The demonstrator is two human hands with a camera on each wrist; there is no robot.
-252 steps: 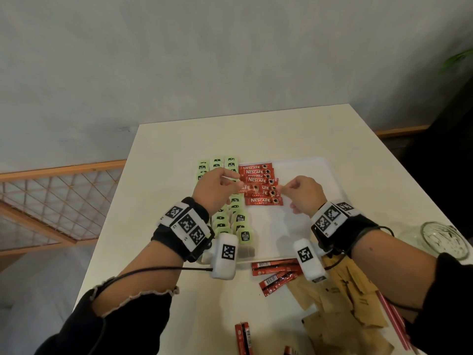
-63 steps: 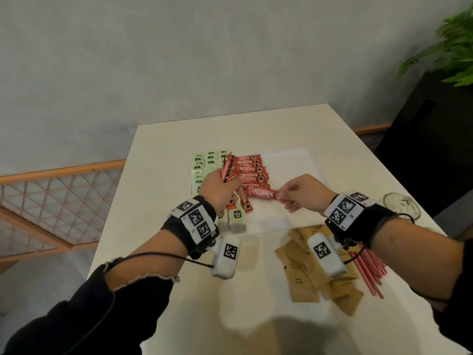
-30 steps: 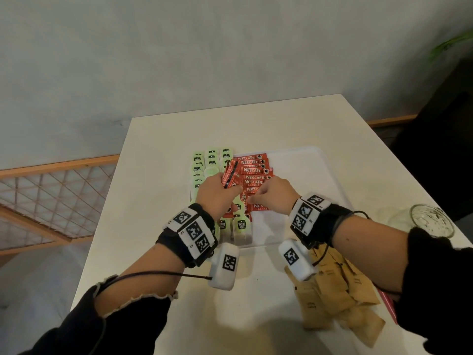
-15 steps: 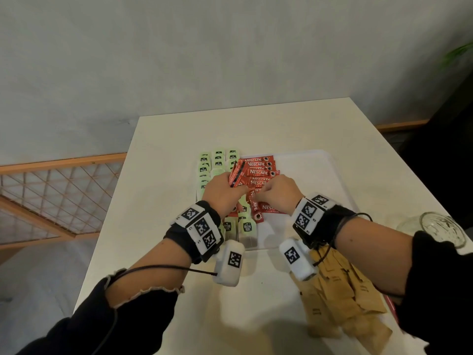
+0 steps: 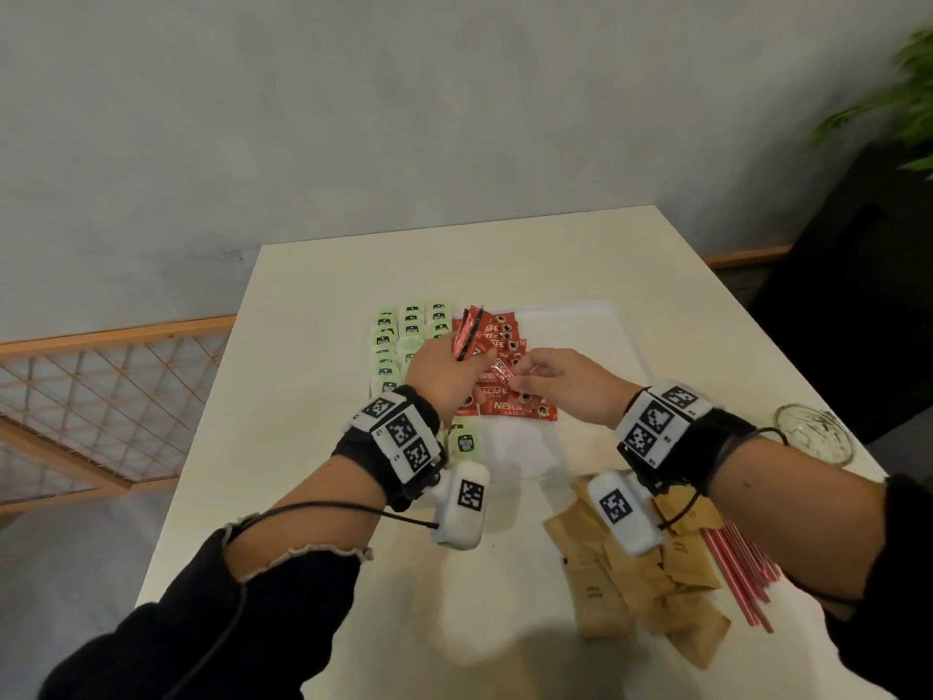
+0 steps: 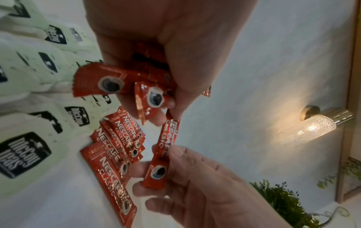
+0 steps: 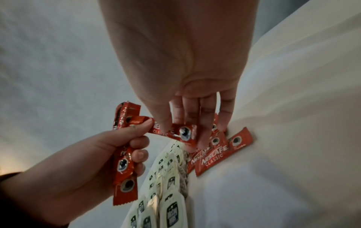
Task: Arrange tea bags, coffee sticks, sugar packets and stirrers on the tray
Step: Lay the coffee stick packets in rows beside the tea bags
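Centrally, above the tray [image 5: 580, 320], both hands meet. Left hand [image 5: 444, 376] curled round a bundle of red coffee sticks [image 5: 467, 336], their ends fanning up past the thumb; right hand [image 5: 565, 381] pinches one single stick [image 5: 502, 371] by its cup-printed end, thumb against fingertips. Far end of that stick sits at the left thumb; whether the left still holds it cannot be told.

Beneath the hands: row of red sticks [image 5: 515, 406] lying flat and overlapped on the tray, printed side up, white lettering and a small cup picture. Just left of them, pale green tea bags [image 5: 411, 320] in close columns with dark labels, filling the tray's left part up to its edge.

Tray's right half bare white, rim visible at far and right sides. Table [image 5: 313, 396] bare on the left and beyond the tray.

Near edge, right of centre: loose heap of brown sugar packets [image 5: 606, 588] on the table, off the tray. Red stirrers [image 5: 737, 573] just beside them, under the right forearm. Glass dish [image 5: 813, 439] near the table's right edge.
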